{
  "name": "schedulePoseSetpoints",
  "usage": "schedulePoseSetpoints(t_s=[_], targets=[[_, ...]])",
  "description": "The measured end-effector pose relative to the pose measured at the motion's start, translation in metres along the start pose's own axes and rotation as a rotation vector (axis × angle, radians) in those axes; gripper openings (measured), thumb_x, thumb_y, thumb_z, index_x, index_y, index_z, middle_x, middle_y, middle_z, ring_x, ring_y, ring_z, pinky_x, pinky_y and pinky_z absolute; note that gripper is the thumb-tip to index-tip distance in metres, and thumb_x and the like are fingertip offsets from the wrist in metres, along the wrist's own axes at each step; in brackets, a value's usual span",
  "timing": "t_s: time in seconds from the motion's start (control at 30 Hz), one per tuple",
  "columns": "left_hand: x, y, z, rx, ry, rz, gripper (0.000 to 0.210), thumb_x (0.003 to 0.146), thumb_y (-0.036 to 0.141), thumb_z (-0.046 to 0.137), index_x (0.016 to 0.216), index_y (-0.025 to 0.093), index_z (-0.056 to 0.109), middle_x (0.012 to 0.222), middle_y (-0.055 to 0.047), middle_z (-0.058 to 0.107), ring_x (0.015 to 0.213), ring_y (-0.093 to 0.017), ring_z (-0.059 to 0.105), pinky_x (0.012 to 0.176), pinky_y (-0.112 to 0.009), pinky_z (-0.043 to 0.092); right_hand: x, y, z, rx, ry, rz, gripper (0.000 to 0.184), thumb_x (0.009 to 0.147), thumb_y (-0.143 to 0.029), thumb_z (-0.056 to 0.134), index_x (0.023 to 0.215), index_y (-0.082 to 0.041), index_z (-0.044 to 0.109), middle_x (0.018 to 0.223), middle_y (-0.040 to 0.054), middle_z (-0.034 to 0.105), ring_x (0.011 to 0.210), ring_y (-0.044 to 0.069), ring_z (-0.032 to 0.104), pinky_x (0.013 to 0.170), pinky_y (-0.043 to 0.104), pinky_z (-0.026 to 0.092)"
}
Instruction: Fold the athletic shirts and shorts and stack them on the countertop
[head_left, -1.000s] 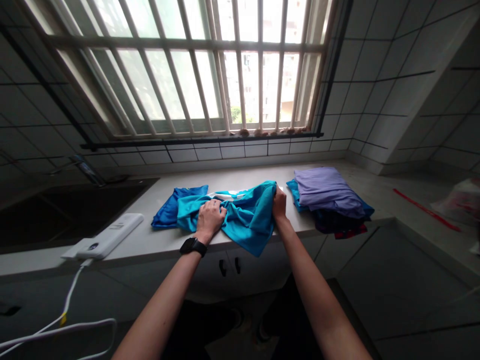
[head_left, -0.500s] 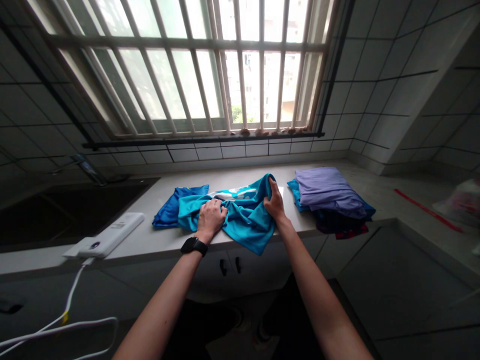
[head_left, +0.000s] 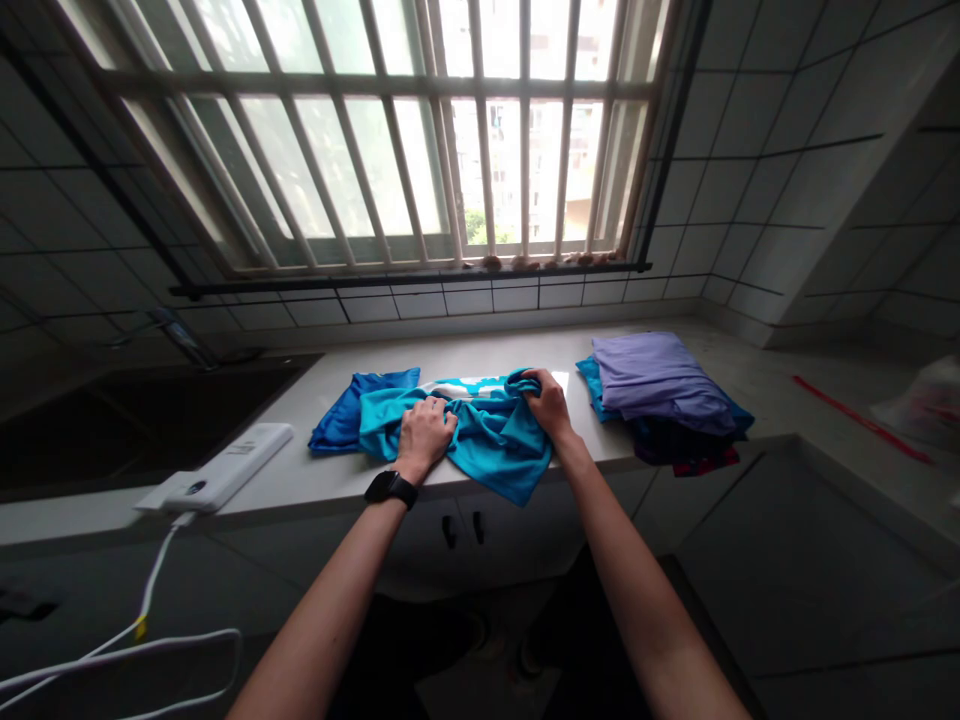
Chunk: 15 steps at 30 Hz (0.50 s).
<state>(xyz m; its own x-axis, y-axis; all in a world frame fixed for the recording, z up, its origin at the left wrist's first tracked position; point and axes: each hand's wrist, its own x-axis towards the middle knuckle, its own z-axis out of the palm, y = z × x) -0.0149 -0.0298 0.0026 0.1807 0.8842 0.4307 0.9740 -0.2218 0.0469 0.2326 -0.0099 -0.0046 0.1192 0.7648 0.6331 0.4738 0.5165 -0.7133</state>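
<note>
A turquoise shirt [head_left: 495,440] with a white print lies bunched on the white counter, one corner hanging over the front edge. My left hand [head_left: 425,435], with a black watch at its wrist, presses down on the shirt's left part, its fingers curled into the fabric. At the shirt's far right, my right hand [head_left: 547,402] grips a folded-over bit of the cloth between thumb and fingers. A darker blue folded garment [head_left: 337,418] sits partly under the turquoise shirt's left end.
To the right is a stack of folded clothes with a lilac garment [head_left: 660,375] on top. A white power strip [head_left: 232,465] with a cable lies left, beside the dark sink [head_left: 150,420]. A red strip [head_left: 862,420] is far right. Behind the counter is a barred window [head_left: 435,90].
My right hand has lowered the shirt's raised right edge and turned it inward, so the cloth there is now rolled over. The left hand stays in place on the fabric.
</note>
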Motion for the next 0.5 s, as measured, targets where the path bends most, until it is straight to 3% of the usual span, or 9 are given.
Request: schedulePoseSetpoints(t_s=[0.17, 0.27, 0.43, 0.5], targets=[[-0.011, 0.015, -0.022, 0.0, -0.142, 0.031, 0.046, 0.092, 0.051, 0.052, 0.112, 0.014, 0.07, 0.126, -0.024, 0.069, 0.117, -0.042, 0.062, 0.091, -0.049, 0.05, -0.001, 0.001, 0.002, -0.032, -0.002, 0.053, 0.01, 0.091, -0.022, 0.059, 0.095, -0.02, 0.068, 0.102, 0.0089, 0.074, 0.1, 0.023, 0.068, 0.094, 0.036, 0.052], [-0.027, 0.02, -0.043, -0.009, -0.263, 0.087, 0.052, 0.086, 0.057, 0.059, 0.11, 0.012, 0.07, 0.124, -0.026, 0.069, 0.117, -0.046, 0.062, 0.091, -0.051, 0.05, -0.002, -0.001, 0.003, -0.066, -0.015, 0.095, 0.017, 0.097, -0.029, 0.054, 0.088, -0.022, 0.066, 0.088, 0.0067, 0.073, 0.088, 0.023, 0.069, 0.085, 0.034, 0.052], [-0.044, -0.003, -0.086, -0.236, -0.41, 0.264, 0.017, 0.073, 0.032, 0.066, 0.087, 0.023, 0.069, 0.089, -0.005, 0.074, 0.083, -0.025, 0.068, 0.075, -0.034, 0.051, 0.001, -0.01, -0.011, -0.11, -0.143, 0.218, 0.022, 0.093, -0.03, 0.061, 0.072, -0.023, 0.061, 0.069, 0.0029, 0.067, 0.074, 0.023, 0.066, 0.079, 0.035, 0.052], [-0.043, -0.016, -0.105, -0.408, -0.416, 0.24, 0.012, 0.072, 0.028, 0.061, 0.081, 0.022, 0.067, 0.077, 0.0, 0.07, 0.07, -0.02, 0.064, 0.066, -0.029, 0.048, 0.001, -0.017, -0.021, -0.133, -0.045, 0.286, 0.013, 0.09, -0.028, 0.064, 0.079, -0.022, 0.064, 0.078, 0.0065, 0.07, 0.08, 0.025, 0.068, 0.082, 0.038, 0.053]])
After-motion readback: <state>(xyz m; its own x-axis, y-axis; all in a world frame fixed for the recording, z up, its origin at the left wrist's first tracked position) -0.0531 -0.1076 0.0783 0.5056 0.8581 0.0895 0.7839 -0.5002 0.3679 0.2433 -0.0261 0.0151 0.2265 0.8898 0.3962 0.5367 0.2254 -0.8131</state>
